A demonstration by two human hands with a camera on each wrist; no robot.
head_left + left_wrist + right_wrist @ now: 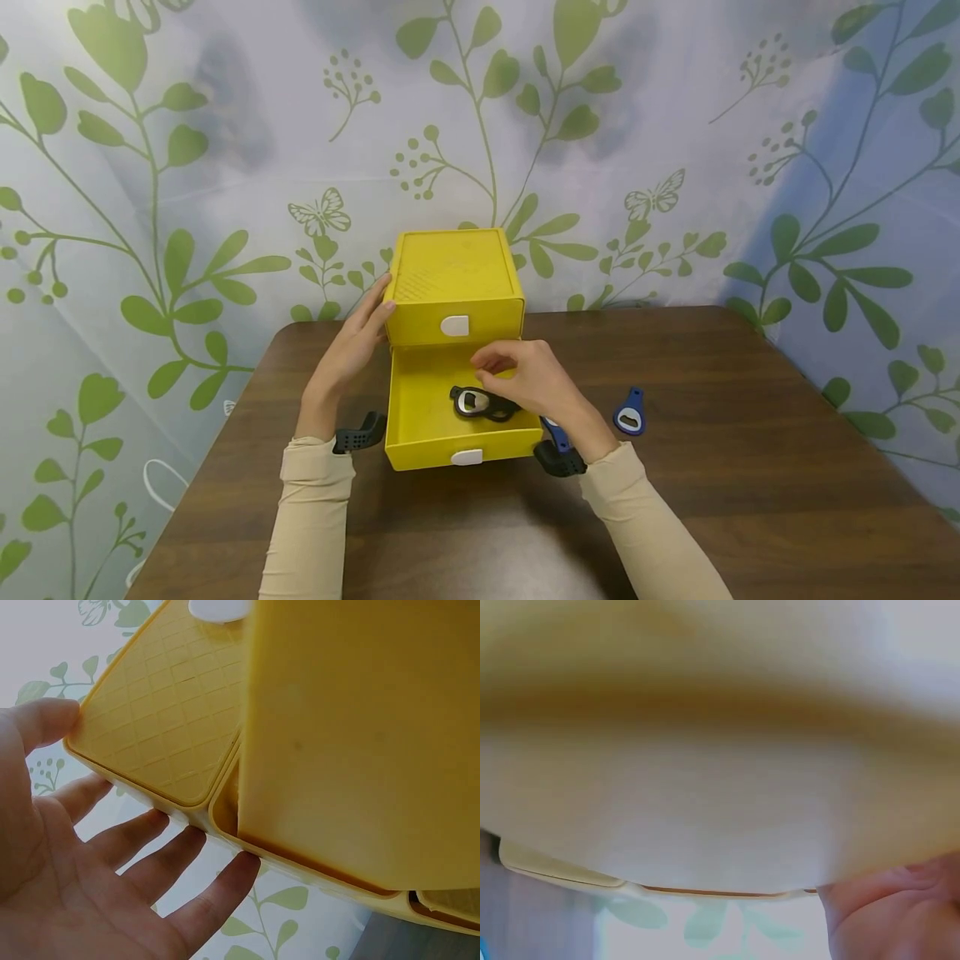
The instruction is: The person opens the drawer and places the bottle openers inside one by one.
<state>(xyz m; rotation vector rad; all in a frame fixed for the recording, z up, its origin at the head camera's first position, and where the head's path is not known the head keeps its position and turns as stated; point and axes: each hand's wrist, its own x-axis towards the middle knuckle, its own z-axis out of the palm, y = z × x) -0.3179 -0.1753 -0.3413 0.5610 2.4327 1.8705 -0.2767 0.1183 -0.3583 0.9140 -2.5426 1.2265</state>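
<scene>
A yellow drawer box (457, 262) stands on the table with its lower drawer (420, 408) pulled out. My left hand (351, 350) rests on the box's left side, fingertips and thumb touching it, fingers spread in the left wrist view. Above the drawer is my right hand (528, 375), fingers loosely bent, with nothing visible in them. Black bottle openers (472, 403) lie in the drawer below it, one partly over another. In the right wrist view a blurred yellow drawer front (705, 810) covers most of the picture, and only part of the right hand shows.
To the right on the brown table (720, 467) lies a blue bottle opener (630, 414). Another blue bottle opener (555, 433) is partly hidden by the right wrist, beside the drawer. The upper drawer with a white handle (454, 326) is closed. A leaf-patterned curtain (645, 108) hangs behind.
</scene>
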